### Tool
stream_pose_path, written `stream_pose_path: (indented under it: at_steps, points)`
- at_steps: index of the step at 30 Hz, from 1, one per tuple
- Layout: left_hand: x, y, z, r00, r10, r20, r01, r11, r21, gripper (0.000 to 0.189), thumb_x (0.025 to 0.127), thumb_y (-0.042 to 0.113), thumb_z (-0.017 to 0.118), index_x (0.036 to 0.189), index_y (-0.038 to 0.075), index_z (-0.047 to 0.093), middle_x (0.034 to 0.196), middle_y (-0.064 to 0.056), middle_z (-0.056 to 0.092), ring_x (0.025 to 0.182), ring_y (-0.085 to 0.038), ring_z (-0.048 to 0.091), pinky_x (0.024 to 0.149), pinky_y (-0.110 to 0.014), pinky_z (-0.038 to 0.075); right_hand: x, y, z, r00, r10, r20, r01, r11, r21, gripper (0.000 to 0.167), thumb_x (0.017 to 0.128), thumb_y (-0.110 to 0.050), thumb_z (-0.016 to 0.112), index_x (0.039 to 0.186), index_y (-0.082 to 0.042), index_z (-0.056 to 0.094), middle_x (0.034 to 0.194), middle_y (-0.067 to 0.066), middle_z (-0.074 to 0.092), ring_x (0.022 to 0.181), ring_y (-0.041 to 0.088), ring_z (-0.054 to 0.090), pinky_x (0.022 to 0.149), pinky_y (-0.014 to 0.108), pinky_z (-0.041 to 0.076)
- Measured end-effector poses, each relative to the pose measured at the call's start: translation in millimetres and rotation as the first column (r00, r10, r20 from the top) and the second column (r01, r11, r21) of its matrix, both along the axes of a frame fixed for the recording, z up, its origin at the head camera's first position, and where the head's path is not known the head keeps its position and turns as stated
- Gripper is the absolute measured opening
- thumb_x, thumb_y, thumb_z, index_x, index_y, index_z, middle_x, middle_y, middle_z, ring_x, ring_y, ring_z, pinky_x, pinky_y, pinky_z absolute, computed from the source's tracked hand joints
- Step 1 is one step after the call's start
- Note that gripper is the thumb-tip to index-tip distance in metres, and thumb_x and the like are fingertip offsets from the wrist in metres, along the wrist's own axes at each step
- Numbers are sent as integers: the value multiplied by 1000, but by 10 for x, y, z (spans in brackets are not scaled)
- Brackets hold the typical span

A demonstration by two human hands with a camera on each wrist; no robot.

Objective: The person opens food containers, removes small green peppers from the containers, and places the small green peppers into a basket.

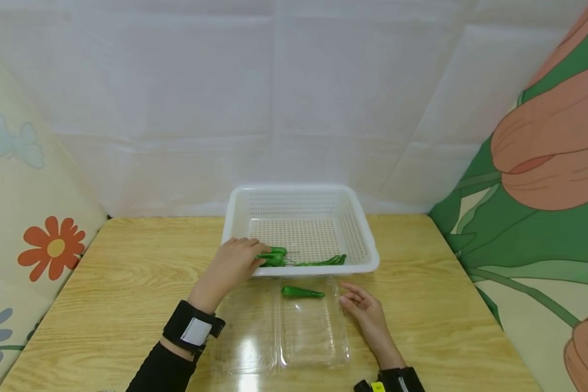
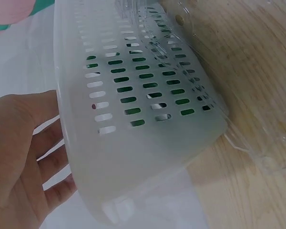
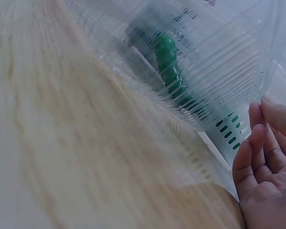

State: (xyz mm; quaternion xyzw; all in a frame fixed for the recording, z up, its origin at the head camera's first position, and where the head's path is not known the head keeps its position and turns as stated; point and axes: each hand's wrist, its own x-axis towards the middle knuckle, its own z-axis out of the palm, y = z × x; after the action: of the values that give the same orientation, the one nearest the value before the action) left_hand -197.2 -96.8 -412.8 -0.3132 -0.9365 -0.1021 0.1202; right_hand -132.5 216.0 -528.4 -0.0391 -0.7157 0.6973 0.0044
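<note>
My left hand (image 1: 237,260) reaches over the left front of a white perforated basket (image 1: 365,239), its fingers at several green chili peppers (image 1: 273,260). In the left wrist view the basket wall (image 2: 133,157) hides the fingertips, so I cannot tell whether they grip a pepper. A clear plastic clamshell box (image 1: 313,348) lies unfolded in front of the basket. One green pepper (image 1: 301,292) rests in its right half, seen through the ribbed plastic in the right wrist view. My right hand (image 1: 369,316) pinches the box's right rim near the far corner, thumb and forefinger together there.
More green peppers (image 1: 328,261) lie along the basket's front, right of the left hand. The wooden table (image 1: 421,305) backs onto a white sheet (image 1: 186,109), with printed panels at both sides. The box's left half (image 1: 247,332) lies beneath my left forearm.
</note>
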Motion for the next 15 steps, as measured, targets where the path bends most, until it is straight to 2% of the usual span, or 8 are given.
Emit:
stream_pose_path:
  at_steps: [7,15]
  points:
    - [18,5,18,999,-22,-39,23,1000,17,24,86,18,79,110,16,74,102,-1,72,90,-20,67,77,-36,55,9,-6,16,1000,-5,11,5,1000,-2,39,92,-3,68,127,11,58,88,-1,66,79,5,61,70,17,50]
    - [65,30,79,998,-50,-32,52,996,67,22,87,12,78,108,15,75,101,0,72,91,-19,67,82,-37,54,15,-9,20,1000,-4,7,4,1000,-5,39,92,-3,68,127,12,57,88,-1,66,80,5,62,71,17,50]
